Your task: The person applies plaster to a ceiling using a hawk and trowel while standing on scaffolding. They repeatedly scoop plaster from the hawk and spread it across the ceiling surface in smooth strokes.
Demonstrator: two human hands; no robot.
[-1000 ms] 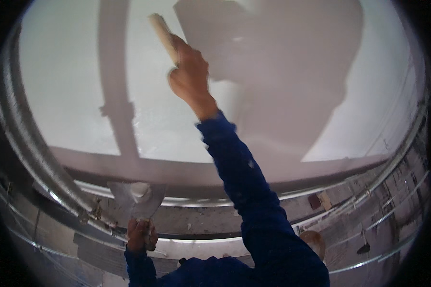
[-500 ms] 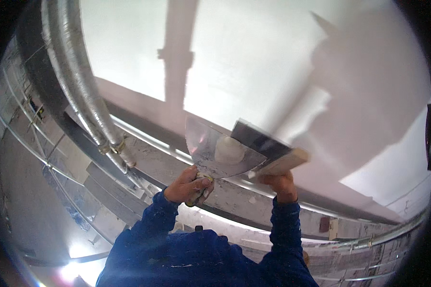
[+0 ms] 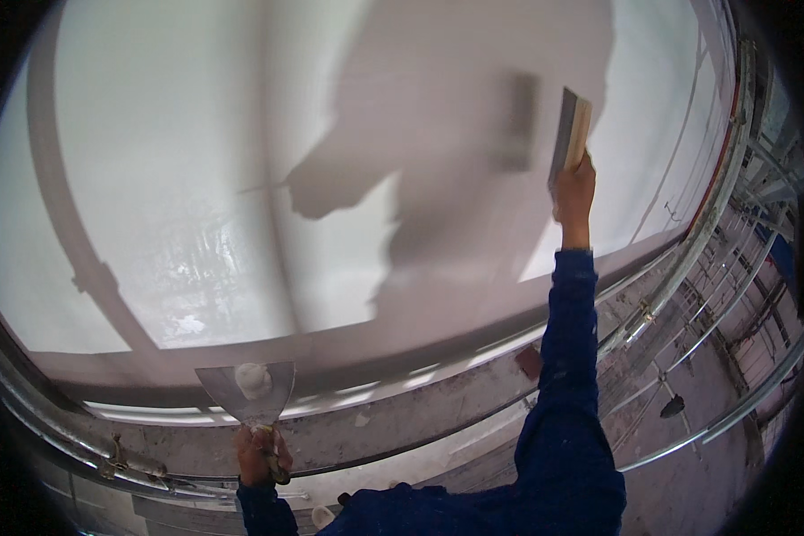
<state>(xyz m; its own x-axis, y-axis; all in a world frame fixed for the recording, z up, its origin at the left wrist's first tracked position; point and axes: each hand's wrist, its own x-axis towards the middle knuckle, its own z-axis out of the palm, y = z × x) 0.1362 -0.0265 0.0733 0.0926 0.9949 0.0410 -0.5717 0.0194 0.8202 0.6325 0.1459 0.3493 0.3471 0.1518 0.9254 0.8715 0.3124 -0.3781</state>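
Note:
My left hand (image 3: pixel 257 454) is closed round the handle of a wide putty knife (image 3: pixel 227 389), held low at the left with its blade up. A rounded lump of white putty (image 3: pixel 253 381) sits on the blade. Raised at the right on an outstretched arm, my right hand (image 3: pixel 574 201) grips a skimming blade (image 3: pixel 565 134) by its pale wooden back. Its dark flat blade is upright in front of the white wall (image 3: pixel 322 107); whether its edge touches the surface I cannot tell. Wet-looking glints show on the wall at the left.
Scaffold tubes (image 3: pixel 688 277) run along the right side, and another thick metal pipe (image 3: pixel 62 438) crosses the lower left. Below the wall lies a grey ledge (image 3: pixel 402 420) with a small reddish block (image 3: pixel 528 362) on it. Shadows of my body and the tools fall across the wall.
The view has swung to the right. My hands have parted: the skimming blade has left the putty knife and risen to the right, while the knife with its putty stays low at the left.

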